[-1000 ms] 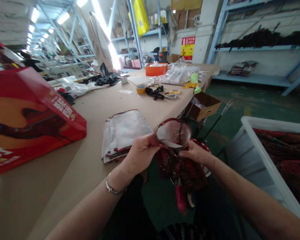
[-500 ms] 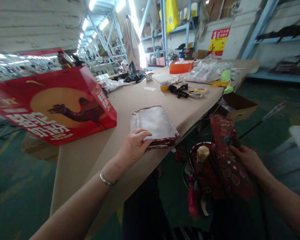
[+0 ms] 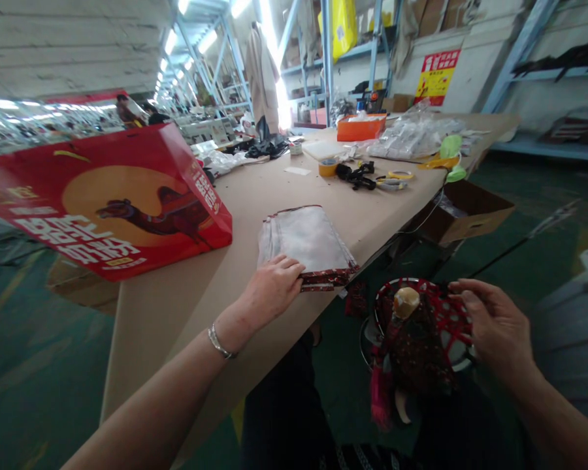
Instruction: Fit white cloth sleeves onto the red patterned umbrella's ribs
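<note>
**Around the table**

A red bag (image 3: 102, 209) with a camel print rested at the left edge of the table (image 3: 274, 189). Farther back sat a tape roll (image 3: 328, 168) with black cords (image 3: 355, 176) just beside it, then an orange box (image 3: 361, 127) and clear plastic bags (image 3: 411, 137). An open cardboard box (image 3: 470, 212) stood below the table's right edge. A coat (image 3: 261, 72) hung behind, and a red poster (image 3: 436, 77) was on the wall.
</note>
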A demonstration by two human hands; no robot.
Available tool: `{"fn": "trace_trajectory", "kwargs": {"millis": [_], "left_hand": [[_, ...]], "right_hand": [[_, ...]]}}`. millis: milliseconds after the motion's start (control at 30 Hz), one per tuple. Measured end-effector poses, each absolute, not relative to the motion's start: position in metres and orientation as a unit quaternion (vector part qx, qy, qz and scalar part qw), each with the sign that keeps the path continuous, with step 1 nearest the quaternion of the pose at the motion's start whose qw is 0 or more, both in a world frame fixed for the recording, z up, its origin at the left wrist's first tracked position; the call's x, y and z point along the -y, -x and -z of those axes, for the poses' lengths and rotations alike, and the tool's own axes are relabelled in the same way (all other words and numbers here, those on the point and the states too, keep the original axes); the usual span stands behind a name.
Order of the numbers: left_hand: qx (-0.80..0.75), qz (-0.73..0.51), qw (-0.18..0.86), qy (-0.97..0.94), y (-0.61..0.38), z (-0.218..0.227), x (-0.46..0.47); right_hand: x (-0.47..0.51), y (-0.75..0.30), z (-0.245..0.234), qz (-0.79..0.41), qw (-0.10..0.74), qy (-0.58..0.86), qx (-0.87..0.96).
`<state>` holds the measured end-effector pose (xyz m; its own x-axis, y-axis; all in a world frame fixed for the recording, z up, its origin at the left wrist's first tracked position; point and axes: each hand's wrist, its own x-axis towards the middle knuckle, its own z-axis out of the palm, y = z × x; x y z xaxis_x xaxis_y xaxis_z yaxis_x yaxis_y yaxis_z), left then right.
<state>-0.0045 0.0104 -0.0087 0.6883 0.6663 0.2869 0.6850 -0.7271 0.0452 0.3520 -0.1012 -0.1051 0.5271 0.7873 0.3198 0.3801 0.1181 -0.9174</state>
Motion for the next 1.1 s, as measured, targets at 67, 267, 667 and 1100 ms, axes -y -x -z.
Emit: {"fn": "trace_trajectory", "kwargs": {"millis": [67,267,667,1100], "left_hand": [[0.377,0.142,0.031,0.915,0.004,0.010,-0.011],[0.412,0.145,0.000,0.899,0.002,0.011,-0.017],[0.470,0.155,0.055,0.867,-0.004,-0.010,-0.027],[0.496,0.475,-0.001,0.727,0.013,-0.014,-0.028]], "right_hand": [[0.115,-0.321,0.066,-0.143,0.582,0.586,0.545],[0.100,-0.246,0.018,-0.172,0.476,0.402,0.764],[-0.054,-0.185,0.004,-0.124,0.185,0.577,0.786],[-0.051,-0.163,0.028,-0.590,0.484,0.429,0.484]]}}
